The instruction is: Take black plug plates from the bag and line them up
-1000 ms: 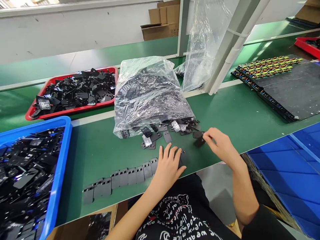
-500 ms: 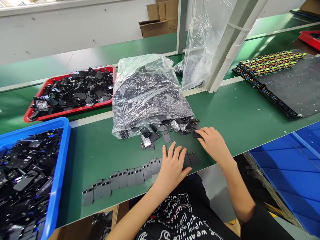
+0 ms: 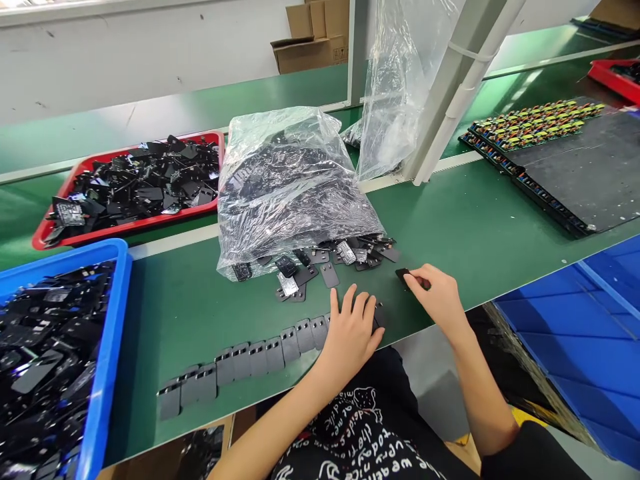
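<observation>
Pinched between the thumb and fingers of my right hand [image 3: 436,295] is a small black plastic plate [image 3: 407,279], just above the green bench. My left hand [image 3: 353,327] lies with fingers spread over the right part of a row of overlapping black plates [image 3: 250,360], hiding several of them. The row runs along the bench's front edge, and its plates show small metal pins at their upper ends. Beyond my hands, loose plates [image 3: 330,275] spill from the mouth of a clear plastic bag [image 3: 300,180] full of the same parts.
A blue tray [image 3: 113,347] of black parts stands at the left, with a red tray [image 3: 127,223] of them behind it. A white post [image 3: 445,113] rises behind the bench. Circuit boards [image 3: 540,127] sit on a dark board [image 3: 590,167] at the right.
My right hand has drawn a black plate away from the loose pile, toward me and to the right. My left hand stays over the row. The view has shifted slightly.
</observation>
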Demonstrator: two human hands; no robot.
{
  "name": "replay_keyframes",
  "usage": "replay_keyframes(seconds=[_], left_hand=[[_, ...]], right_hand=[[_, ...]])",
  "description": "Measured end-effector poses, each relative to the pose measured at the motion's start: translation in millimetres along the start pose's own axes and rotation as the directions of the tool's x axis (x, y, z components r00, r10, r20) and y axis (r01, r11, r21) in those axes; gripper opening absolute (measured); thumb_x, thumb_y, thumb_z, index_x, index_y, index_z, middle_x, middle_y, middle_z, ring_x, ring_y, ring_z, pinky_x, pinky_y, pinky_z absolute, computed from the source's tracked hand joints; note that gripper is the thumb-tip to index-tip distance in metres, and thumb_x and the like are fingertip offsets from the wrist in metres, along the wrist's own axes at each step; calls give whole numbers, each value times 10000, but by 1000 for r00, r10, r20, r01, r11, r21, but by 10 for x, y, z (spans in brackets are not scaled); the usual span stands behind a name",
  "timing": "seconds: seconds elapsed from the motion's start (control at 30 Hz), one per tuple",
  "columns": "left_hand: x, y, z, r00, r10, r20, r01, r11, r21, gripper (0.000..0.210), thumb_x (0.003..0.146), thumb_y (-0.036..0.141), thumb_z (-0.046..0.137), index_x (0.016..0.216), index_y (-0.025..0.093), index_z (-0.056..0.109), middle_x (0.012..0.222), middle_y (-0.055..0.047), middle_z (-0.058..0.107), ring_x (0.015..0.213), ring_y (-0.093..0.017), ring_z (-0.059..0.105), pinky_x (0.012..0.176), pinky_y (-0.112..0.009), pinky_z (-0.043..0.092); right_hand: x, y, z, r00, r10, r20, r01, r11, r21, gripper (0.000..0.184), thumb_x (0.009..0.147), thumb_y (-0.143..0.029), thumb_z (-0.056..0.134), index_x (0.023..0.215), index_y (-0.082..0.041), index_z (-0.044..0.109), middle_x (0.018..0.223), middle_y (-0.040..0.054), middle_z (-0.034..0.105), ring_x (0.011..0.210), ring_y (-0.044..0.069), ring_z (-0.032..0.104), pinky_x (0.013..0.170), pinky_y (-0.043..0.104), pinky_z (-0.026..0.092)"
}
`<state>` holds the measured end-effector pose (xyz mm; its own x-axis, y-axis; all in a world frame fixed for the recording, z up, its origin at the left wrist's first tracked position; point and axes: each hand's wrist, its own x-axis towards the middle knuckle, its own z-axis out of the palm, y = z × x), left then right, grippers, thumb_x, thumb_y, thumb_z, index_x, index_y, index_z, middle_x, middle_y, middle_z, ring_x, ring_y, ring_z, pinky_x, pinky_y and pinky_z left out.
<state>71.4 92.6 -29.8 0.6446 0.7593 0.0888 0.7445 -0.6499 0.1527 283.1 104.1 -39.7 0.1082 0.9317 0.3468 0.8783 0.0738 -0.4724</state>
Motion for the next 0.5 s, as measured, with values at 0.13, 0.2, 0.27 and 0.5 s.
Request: replay_keyframes(seconds=[0.13, 0.2, 0.27, 0.5], left_hand=[[0, 4, -4, 1000, -2, 9, 2, 1000, 7, 482, 945, 429, 399, 1320, 141, 494, 1279, -100, 577, 1310, -337, 412, 1104, -662, 308], [1, 3, -8, 1000, -1, 10, 1, 1000, 11, 479, 948, 427, 392, 1316, 141, 497, 1276, -95, 580, 1306, -335, 417, 1097, -664, 318], [3, 1, -16, 1000, -3, 13, 3, 1000, 16, 476, 949, 423, 388, 1315, 139, 498, 1279, -93, 579, 1305, -334, 418, 1094, -665, 323], [23, 15, -33, 1000, -7, 30, 6, 1000, 23, 479, 959, 412, 355, 1332, 143, 491, 1303, -89, 570, 1315, -329, 410, 1107, -661, 314]], right_hand=[[-183, 172, -47, 991, 84, -102, -94, 990, -101, 503, 1001, -449, 424, 552, -224, 423, 526, 15, 449, 560, 193, 423, 546, 326, 295], [-259, 274, -132, 990, 72, -122, -86, 990, -114, 474, 995, -413, 441, 559, -229, 410, 538, 27, 474, 594, 210, 447, 580, 340, 334], [-309, 367, -223, 996, 11, -87, -18, 996, -83, 374, 996, -368, 426, 672, -212, 530, 718, 67, 613, 746, 238, 544, 696, 376, 425], [-345, 507, -230, 952, -271, 144, 259, 961, 99, 271, 1016, -226, 372, 1130, -218, 618, 1237, 66, 603, 1236, 251, 478, 995, 471, 428]])
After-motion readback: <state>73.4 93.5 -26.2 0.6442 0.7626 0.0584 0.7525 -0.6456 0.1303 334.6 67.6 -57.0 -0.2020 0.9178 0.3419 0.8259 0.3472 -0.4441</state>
